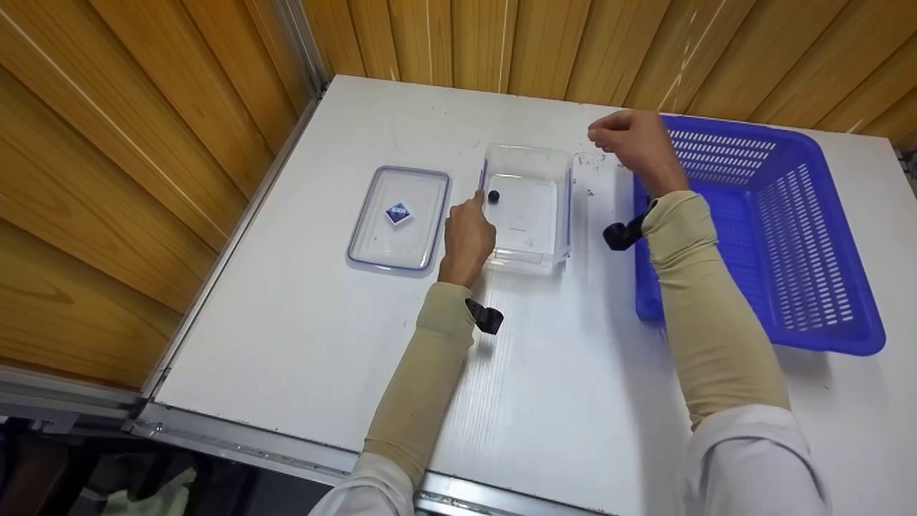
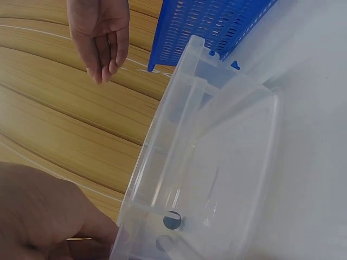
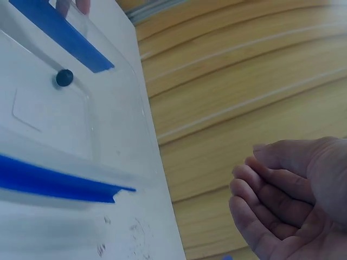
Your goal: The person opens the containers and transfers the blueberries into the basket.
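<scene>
A clear plastic food container [image 1: 526, 208] without its lid stands on the white table. Inside it, by the left wall, lies a small dark round ball [image 1: 493, 196]. My left hand [image 1: 469, 236] pinches the container's left rim; its fingertips [image 3: 82, 5] show there in the right wrist view. Raised beyond the container's far right corner, my right hand [image 1: 636, 143] has loosely curled fingers. The right wrist view shows that hand's palm [image 3: 293, 197] with nothing in it. Left of the container, the clear lid [image 1: 412, 247] with a blue diamond label lies flat.
A blue plastic basket [image 1: 842, 215] with slotted walls stands to the right, partly behind my right forearm. Wooden panels [image 1: 487, 43] rise along the table's back and left sides. Dark smudges [image 1: 591, 161] mark the table [image 1: 286, 344] near the container's far right corner.
</scene>
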`<action>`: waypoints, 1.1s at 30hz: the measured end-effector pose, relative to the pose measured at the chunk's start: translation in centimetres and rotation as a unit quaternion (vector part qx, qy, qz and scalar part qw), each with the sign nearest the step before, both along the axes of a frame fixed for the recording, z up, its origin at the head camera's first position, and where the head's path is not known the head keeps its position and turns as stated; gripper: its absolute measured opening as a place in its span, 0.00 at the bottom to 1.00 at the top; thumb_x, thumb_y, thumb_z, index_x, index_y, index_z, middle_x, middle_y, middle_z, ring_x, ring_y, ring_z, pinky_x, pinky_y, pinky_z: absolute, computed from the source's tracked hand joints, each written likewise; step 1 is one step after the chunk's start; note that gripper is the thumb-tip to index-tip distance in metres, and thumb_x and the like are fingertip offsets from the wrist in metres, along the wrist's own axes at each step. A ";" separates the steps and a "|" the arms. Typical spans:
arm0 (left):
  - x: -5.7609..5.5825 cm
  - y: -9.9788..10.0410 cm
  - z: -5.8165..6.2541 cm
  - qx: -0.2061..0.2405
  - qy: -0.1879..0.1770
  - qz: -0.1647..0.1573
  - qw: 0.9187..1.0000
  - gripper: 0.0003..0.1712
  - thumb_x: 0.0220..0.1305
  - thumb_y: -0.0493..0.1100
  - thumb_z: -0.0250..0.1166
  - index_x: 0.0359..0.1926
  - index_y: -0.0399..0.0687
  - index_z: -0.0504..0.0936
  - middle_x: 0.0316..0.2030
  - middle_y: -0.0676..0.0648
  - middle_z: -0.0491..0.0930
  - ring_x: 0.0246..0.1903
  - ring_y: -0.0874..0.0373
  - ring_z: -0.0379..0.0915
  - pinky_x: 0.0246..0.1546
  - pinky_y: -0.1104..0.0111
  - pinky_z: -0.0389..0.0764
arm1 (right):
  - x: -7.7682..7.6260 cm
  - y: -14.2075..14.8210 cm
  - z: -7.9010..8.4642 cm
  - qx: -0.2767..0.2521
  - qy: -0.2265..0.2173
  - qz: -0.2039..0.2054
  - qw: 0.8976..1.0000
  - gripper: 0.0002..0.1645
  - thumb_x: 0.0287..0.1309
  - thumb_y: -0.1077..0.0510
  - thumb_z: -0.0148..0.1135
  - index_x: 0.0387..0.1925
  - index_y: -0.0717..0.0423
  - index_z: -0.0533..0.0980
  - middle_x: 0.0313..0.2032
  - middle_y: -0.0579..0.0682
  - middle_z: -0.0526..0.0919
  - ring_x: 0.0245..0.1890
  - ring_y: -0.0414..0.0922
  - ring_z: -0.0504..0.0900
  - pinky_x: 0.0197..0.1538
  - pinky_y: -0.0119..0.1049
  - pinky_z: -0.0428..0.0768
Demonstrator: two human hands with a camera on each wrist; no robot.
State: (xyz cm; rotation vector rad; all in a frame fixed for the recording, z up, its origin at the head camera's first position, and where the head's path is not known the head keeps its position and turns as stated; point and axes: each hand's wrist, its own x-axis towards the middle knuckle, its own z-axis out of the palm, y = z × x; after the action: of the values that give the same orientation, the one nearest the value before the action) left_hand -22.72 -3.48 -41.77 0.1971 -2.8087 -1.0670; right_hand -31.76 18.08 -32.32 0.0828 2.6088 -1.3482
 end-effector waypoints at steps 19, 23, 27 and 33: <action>-0.2 -0.3 0.0 -0.017 -0.002 0.002 1.000 0.27 0.59 0.29 0.52 0.61 0.41 0.70 0.48 0.38 0.79 0.43 0.45 0.78 0.39 0.60 0.79 | -1.6 -6.4 -3.7 0.056 0.027 0.074 0.995 0.18 0.59 0.52 0.59 0.49 0.54 0.78 0.47 0.52 0.79 0.47 0.45 0.75 0.52 0.38 0.72; -0.1 -0.3 -0.1 -0.023 0.006 0.002 1.000 0.26 0.58 0.29 0.52 0.60 0.40 0.71 0.46 0.38 0.80 0.42 0.44 0.79 0.38 0.59 0.79 | -1.9 -7.2 -5.1 0.078 0.053 0.092 0.991 0.17 0.57 0.55 0.60 0.46 0.58 0.79 0.46 0.54 0.80 0.46 0.45 0.76 0.51 0.39 0.72; -0.1 -0.3 -0.1 -0.015 -0.002 0.008 1.000 0.27 0.58 0.30 0.53 0.60 0.41 0.71 0.47 0.38 0.80 0.42 0.45 0.78 0.39 0.59 0.78 | -2.1 -7.8 -6.1 0.086 0.044 0.103 0.990 0.17 0.57 0.55 0.60 0.47 0.58 0.79 0.47 0.55 0.80 0.47 0.46 0.76 0.52 0.40 0.72; -0.1 -0.1 0.2 -0.006 -0.022 0.006 1.000 0.26 0.60 0.31 0.53 0.61 0.43 0.70 0.49 0.40 0.78 0.44 0.47 0.78 0.40 0.60 0.78 | -2.3 -8.4 -6.9 0.085 0.012 0.102 0.991 0.18 0.56 0.54 0.61 0.48 0.57 0.79 0.48 0.53 0.80 0.48 0.47 0.74 0.52 0.41 0.71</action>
State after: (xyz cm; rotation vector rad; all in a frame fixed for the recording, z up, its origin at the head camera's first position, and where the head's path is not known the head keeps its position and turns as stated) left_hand -22.78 -3.55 -41.57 0.2397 -2.8477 -1.0556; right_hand -34.09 9.70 -39.20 -0.1727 2.6617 -1.0647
